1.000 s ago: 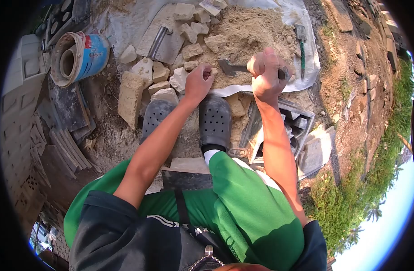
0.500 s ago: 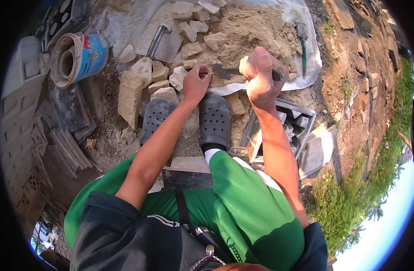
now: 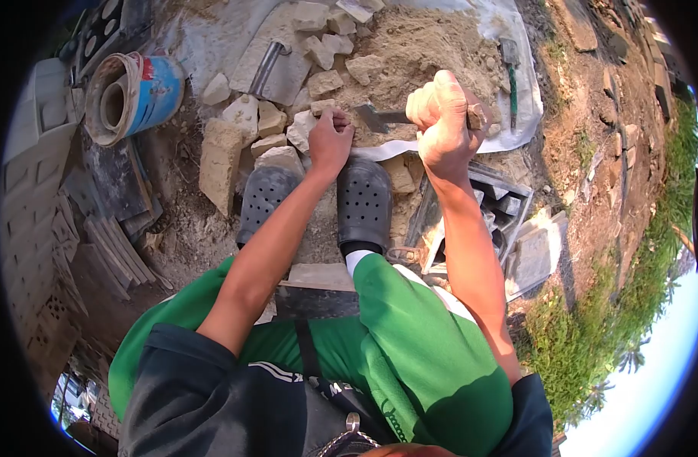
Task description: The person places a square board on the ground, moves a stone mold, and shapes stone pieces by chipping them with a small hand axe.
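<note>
My left hand [image 3: 330, 143] is above the toe of my right clog, its fingers curled together beside a small pale stone [image 3: 321, 107]. What the fingertips hold, if anything, is hidden. Wrapped around the handle of a hammer [image 3: 375, 119] is my right hand [image 3: 445, 114], thumb up. The hammer's flat dark metal head points left toward my left hand, apart from it. Several rough pale stones [image 3: 271, 119] lie around my left hand. Beyond both hands spreads a heap of sandy rubble [image 3: 421, 42].
Dark clogs [image 3: 364, 202] are on my feet between the stones. A blue and white bucket [image 3: 154, 95] stands at left. A metal cylinder [image 3: 266, 70] lies on a slab. On the white sheet's right is a green-handled tool [image 3: 511, 84]. A crate [image 3: 509, 206] sits below my right hand.
My right hand has risen slightly, with the hammer in its grip. The left hand's fingers have turned and curled a little; its place is almost the same.
</note>
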Demonstrator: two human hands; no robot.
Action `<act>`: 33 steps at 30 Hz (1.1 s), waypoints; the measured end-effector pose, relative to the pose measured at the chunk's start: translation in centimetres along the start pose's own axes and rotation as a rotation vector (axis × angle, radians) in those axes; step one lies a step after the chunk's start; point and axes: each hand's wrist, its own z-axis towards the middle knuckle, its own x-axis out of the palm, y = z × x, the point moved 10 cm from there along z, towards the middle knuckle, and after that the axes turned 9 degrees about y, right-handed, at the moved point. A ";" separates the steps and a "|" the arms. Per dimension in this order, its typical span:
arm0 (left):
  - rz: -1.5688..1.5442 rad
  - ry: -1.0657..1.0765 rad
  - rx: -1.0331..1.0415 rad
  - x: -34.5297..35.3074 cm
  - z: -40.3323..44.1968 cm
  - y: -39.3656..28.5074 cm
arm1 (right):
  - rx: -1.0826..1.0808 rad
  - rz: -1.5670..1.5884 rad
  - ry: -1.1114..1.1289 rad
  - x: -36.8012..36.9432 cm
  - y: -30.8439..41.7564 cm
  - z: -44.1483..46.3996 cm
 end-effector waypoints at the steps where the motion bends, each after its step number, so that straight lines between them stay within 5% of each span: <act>1: 0.004 -0.035 0.030 -0.2 0.0 -0.2 | 0.000 0.078 0.038 0.1 0.8 0.1; 14: 0.093 -0.042 -0.092 -0.3 -0.4 0.8 | 0.020 -0.055 0.065 0.8 0.1 -0.4; 18: 0.134 0.031 0.008 0.6 -0.4 0.0 | -0.060 0.230 -0.028 -1.4 3.3 0.5; 24: 0.374 0.094 0.215 2.0 -0.7 -2.7 | 0.010 -0.050 -0.057 -2.9 -1.2 0.2; 29: 0.393 0.137 0.464 4.0 -0.6 -6.6 | -0.053 0.282 -0.142 -7.8 1.3 0.7; 33: 0.449 0.270 0.568 8.2 0.6 -8.9 | -0.135 0.200 -0.190 -11.0 6.3 0.2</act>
